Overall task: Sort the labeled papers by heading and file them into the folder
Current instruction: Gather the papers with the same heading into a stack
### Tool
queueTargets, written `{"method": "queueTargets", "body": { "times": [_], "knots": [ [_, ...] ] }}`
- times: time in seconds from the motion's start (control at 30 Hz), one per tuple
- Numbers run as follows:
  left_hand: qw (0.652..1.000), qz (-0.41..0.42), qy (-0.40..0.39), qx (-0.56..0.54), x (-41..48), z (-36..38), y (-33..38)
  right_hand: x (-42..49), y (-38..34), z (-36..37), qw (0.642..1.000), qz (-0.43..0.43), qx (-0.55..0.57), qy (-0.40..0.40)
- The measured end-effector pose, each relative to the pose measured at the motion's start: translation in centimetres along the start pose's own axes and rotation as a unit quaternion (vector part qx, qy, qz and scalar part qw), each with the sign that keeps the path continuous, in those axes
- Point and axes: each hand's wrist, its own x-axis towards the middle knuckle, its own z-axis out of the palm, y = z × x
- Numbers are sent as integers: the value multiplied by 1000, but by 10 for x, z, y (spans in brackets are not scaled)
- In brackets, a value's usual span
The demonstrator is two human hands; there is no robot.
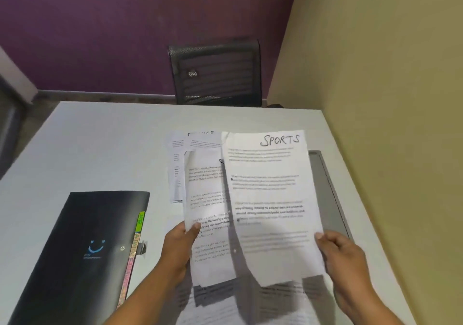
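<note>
**Holding the SPORTS sheet apart from the stack**

The SPORTS sheet (270,194) is being held at the centre right of the frame by the right hand (343,252). The thumb is pressing on the sheet's right edge, low down, and the other fingers are hidden behind the paper. The stack of papers (205,199) is being gripped just to the left by the left hand (180,239), thumb on top and fingers underneath. Both are being kept above the table (100,137), where a few more sheets (176,164) are lying behind them. The folder (82,249) is lying at the lower left, apparently closed, with coloured tabs (136,234) showing along its right side.

The paper is judged to be very light, thin and limp; the bottom of the sheet is already bending. Held at one edge only, it is probably going to sag and crease easily. For filing, it is likely better taken near the middle of a long edge, so that the entering edge is being kept straight. The stacked sheets may slide on each other.
</note>
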Motion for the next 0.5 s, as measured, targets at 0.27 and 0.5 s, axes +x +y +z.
{"method": "queueTargets", "body": {
  "times": [0.27, 0.5],
  "knots": [
    [982, -40, -149, -108, -44, -5, -14, -39, 19, 28, 991, 47, -57, -112],
    [981, -31, -135, -133, -63, -11, -16, -47, 14, 25, 970, 53, -40, -233]
  ]
}}
